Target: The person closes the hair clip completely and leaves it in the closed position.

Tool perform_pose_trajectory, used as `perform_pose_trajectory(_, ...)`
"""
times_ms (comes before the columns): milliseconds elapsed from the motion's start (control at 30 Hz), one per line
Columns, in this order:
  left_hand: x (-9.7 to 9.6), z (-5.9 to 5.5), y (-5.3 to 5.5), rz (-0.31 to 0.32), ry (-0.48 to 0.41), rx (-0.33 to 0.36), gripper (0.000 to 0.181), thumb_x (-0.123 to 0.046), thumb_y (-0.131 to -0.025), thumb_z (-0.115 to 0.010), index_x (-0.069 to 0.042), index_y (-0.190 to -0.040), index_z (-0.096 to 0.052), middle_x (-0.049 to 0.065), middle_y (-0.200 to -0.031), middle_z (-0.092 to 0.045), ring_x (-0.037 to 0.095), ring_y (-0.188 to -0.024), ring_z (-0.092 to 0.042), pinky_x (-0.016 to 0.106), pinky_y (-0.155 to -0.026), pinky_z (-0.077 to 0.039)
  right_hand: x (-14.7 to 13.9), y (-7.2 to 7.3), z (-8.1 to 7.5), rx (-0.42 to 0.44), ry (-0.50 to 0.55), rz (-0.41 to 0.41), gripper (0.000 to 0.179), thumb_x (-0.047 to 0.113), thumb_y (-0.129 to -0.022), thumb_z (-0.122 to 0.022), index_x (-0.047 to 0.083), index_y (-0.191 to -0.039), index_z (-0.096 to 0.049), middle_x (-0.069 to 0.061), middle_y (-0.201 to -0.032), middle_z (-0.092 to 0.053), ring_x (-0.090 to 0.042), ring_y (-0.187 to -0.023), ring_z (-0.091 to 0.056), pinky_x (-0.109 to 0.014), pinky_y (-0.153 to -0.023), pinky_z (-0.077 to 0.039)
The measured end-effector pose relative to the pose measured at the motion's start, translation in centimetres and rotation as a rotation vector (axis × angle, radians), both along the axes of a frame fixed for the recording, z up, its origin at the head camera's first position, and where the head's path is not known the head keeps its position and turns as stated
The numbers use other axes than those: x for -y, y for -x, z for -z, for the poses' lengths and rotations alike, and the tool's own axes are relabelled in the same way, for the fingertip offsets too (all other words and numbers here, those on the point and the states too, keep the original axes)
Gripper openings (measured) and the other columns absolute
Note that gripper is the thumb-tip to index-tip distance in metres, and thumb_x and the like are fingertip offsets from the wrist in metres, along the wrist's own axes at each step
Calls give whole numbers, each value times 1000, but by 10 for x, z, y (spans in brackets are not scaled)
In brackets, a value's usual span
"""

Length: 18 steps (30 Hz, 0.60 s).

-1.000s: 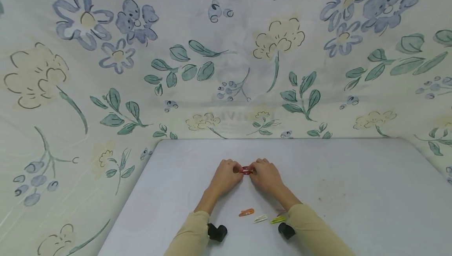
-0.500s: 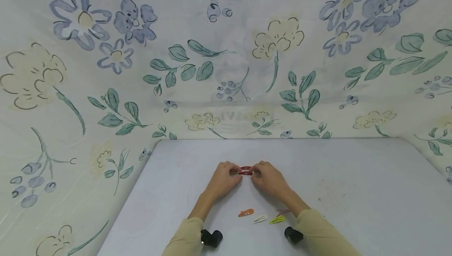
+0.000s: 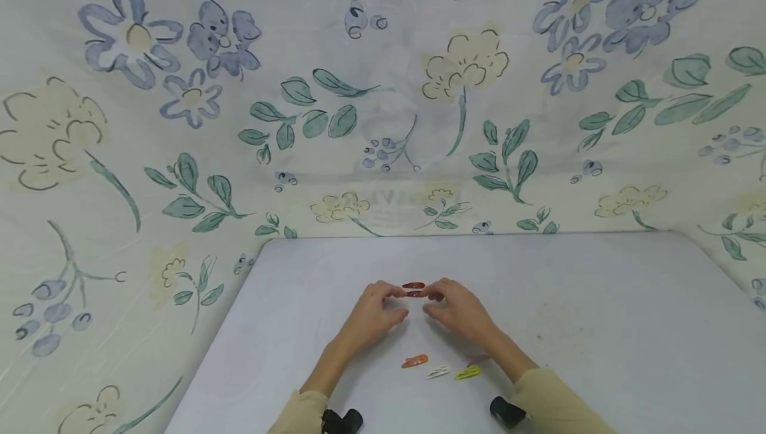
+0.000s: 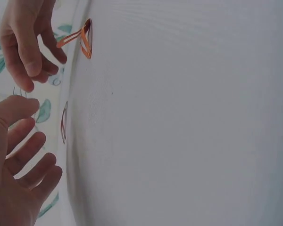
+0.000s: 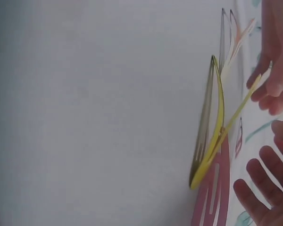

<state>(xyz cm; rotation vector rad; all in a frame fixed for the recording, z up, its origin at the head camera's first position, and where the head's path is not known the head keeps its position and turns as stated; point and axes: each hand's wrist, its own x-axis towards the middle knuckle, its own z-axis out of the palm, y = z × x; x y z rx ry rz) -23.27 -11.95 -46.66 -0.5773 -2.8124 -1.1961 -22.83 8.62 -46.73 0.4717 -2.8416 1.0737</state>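
Note:
Two dark red snap hair clips lie one behind the other between the hands in the head view: a far red clip (image 3: pixel 413 285) and a near red clip (image 3: pixel 415 294). My left hand (image 3: pixel 376 314) has its fingertips right at the near clip's left end, thumb spread away. At that clip's right end are the fingertips of my right hand (image 3: pixel 459 311), its thumb also apart. Both hands look relaxed with parted fingers in the wrist views, where a red clip (image 4: pixel 63 123) shows small on the table beyond them.
Closer to the body lie an orange clip (image 3: pixel 415 361), a white clip (image 3: pixel 439 372), a yellow clip (image 3: pixel 468 372) and a pink clip (image 3: pixel 477 359), partly hidden by the right forearm. Floral cloth (image 3: pixel 395 88) hangs behind the white table (image 3: pixel 628 301). Black wrist cameras (image 3: pixel 507 412) sit near the sleeves.
Both hands pinched at the red clips a second ago. Since then, their thumbs have come away and the hands have drawn slightly back and apart, leaving the two clips lying on the table.

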Motion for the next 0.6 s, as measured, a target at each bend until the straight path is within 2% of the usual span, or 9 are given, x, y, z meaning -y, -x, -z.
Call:
perform_pose_trajectory(200,4,-8,-13,38,0,9,30,-19,-86,-72,-8,-114,-66,2,-113,-62,26,-110,-54,46,-94,-48,-6,-9,1,-19,16,-28,25,17,-87,-75,16,-111,-69,5,-102,-65,-14,-97,-60,-36,-87,-54)
perform_pose_trajectory(400,7,-8,-22,108,8,38,37,-24,-86,-74,-9,-118,-64,4,-116,-62,25,-111,-54,46,-94,-47,-13,-16,-2,-16,25,-22,27,17,-87,-75,17,-113,-69,4,-104,-66,-15,-100,-61,-39,-90,-53)
perform_pose_trajectory(600,10,-7,-32,148,28,69,41,-26,-84,-76,-10,-120,-63,1,-115,-62,23,-109,-54,41,-95,-47,-17,-22,0,16,10,-111,28,17,-87,-75,16,-115,-68,5,-103,-65,-14,-101,-60,-40,-90,-52)
